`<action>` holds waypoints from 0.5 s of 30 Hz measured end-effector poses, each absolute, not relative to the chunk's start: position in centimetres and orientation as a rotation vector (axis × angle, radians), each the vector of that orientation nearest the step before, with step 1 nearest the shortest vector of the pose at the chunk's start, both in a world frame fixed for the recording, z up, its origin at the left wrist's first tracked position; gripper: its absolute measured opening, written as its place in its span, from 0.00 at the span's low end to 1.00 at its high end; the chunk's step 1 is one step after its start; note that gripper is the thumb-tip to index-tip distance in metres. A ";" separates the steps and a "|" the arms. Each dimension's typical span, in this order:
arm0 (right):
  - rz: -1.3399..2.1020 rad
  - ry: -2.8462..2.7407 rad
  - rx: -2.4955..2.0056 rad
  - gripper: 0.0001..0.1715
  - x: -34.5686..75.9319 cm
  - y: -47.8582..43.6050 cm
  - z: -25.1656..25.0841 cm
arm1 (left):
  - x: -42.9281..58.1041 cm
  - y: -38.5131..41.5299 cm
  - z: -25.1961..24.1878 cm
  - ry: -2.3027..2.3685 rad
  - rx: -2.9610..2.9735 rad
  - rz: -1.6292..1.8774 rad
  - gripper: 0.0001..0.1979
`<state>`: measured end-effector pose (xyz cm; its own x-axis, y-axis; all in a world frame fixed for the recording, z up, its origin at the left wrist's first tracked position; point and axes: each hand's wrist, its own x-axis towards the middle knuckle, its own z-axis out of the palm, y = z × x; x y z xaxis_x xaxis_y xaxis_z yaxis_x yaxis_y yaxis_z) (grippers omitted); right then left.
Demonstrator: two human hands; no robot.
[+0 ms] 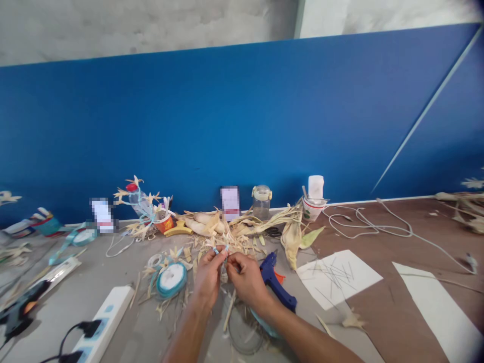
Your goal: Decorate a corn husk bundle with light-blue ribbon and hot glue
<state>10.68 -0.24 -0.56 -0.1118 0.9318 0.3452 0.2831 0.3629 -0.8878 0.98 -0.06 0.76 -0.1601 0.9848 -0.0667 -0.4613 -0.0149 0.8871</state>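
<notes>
Close together at the table's middle, my two hands work on small pale husk flowers [226,239] with light blue wrapping on their stems. My left hand [207,275] is closed on the stems, thumb pressed against the fingers. Fingertips pinched, my right hand [245,275] meets the same stems from the right; what exactly lies between its fingers is too small to make out. A spool of teal ribbon [171,280] lies left of my left hand. Just right of my right hand rests a blue glue gun [278,283].
Dried husks [204,224] and scraps spread behind the hands. A white power strip [108,317] and a black glue gun [26,305] lie left. Thin wires rest on white paper [355,264] at right. A jar [260,204] and a cup [313,209] stand by the blue partition [242,121].
</notes>
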 end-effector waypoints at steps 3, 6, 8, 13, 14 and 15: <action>0.841 -1.592 -1.105 0.09 10.7 -0.2 -0.5 | 1.0 -0.1 0.9 1.005 0.743 1.506 0.08; 0.910 -1.505 -1.100 0.07 10.9 0.0 -0.5 | 0.9 -0.2 0.8 1.021 0.779 1.554 0.12; 0.965 -1.442 -1.107 0.07 11.0 0.2 -0.6 | 0.7 -0.1 0.7 1.034 0.799 1.604 0.14; 0.995 -1.406 -1.129 0.07 11.1 0.5 -0.8 | 0.2 0.4 0.1 1.123 0.810 1.650 0.13; 1.002 -1.404 -1.127 0.07 11.1 0.5 -0.8 | 0.1 0.5 0.1 1.134 0.808 1.646 0.13; 1.009 -1.401 -1.125 0.07 11.1 0.4 -0.8 | 0.1 0.5 0.1 1.146 0.809 1.641 0.14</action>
